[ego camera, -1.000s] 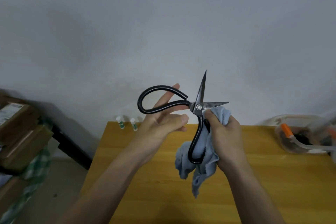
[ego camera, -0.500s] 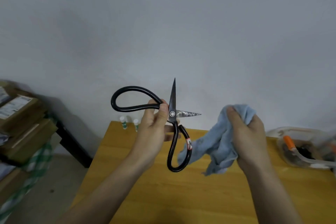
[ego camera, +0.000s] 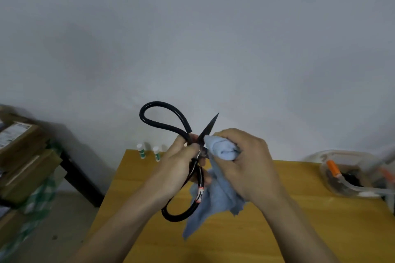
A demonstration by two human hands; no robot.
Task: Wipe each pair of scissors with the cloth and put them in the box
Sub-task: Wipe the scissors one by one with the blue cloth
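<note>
Above the near edge of the wooden table (ego camera: 277, 230), the left hand (ego camera: 177, 168) reaches up from below, its fingers pinching the black scissors (ego camera: 193, 177) at the pivot. The right hand (ego camera: 243, 164) grips the bunched blue cloth (ego camera: 218, 196) against the lower blade, and soft folds trail below it. One dark pointed blade angles upward; the glossy looped handles curve above and below the left hand.

both my forearms reach forward; my left hand (ego camera: 179, 168) and right hand (ego camera: 245, 166) meet, fingers (ego camera: 226, 134) curled tight.
</note>
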